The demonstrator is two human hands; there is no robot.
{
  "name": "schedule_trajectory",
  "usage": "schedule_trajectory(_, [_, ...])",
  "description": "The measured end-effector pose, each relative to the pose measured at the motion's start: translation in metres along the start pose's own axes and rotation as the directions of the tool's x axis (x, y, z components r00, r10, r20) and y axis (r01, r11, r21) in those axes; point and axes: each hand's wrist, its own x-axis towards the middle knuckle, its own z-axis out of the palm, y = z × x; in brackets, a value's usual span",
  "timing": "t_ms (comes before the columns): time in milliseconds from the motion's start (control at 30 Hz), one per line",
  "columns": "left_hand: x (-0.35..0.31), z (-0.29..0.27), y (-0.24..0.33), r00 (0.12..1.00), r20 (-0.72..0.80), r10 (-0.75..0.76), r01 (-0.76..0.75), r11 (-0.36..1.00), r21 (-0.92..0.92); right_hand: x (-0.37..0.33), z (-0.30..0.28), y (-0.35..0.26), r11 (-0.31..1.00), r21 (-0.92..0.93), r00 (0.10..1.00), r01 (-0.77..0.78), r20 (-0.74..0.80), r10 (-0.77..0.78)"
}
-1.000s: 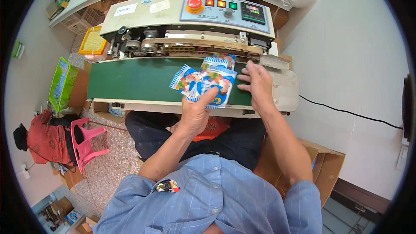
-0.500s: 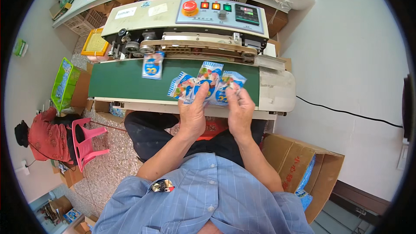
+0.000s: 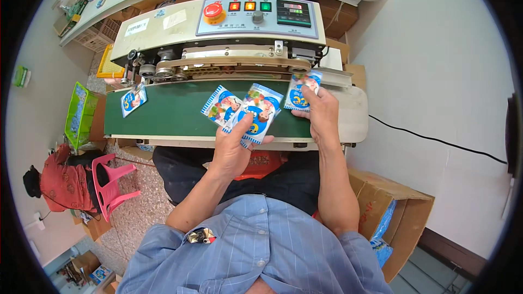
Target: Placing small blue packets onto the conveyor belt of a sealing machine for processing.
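My left hand (image 3: pixel 231 147) grips a fanned pair of small blue-and-white printed packets (image 3: pixel 258 110), thumb on top, above the near part of the green conveyor belt (image 3: pixel 180 111). In my right hand (image 3: pixel 323 110) is another such packet (image 3: pixel 301 90), pinched between thumb and fingers. Its upper edge reaches the right end of the band sealer's (image 3: pixel 239 54) sealing strip; whether the edge is inside cannot be seen. One more packet (image 3: pixel 133 99) sits tilted at the belt's left end, below the rollers.
Above the belt is a control panel (image 3: pixel 257 19) with a red stop button. An open carton (image 3: pixel 389 212) with blue packs stands at lower right. Left are a green basket (image 3: pixel 81 114), a pink chair (image 3: pixel 113 182) and another person (image 3: pixel 62 179) in red. A black cable (image 3: pixel 430 136) runs rightward.
My right hand has moved right and up with one packet, away from the left hand's packets. The packet on the belt has travelled left and turned. The view has shifted slightly.
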Motion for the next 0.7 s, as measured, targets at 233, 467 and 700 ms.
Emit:
schedule_trajectory(233, [0.003, 0.007, -0.008, 0.991, -0.127, 0.032, -0.029, 0.999, 0.023, -0.018, 0.025, 0.012, 0.997, -0.017, 0.997, 0.072, -0.016, -0.073])
schedule_trajectory(467, [0.008, 0.005, -0.031, 0.984, -0.090, 0.153, -0.152, 0.988, 0.019, -0.070, 0.027, 0.044, 0.985, 0.083, 0.972, 0.151, 0.171, -0.163])
schedule_trajectory(700, [0.008, 0.012, -0.016, 0.997, -0.059, 0.058, -0.052, 0.992, 0.111, -0.053, 0.014, 0.014, 0.941, 0.337, 0.984, 0.034, 0.154, -0.091])
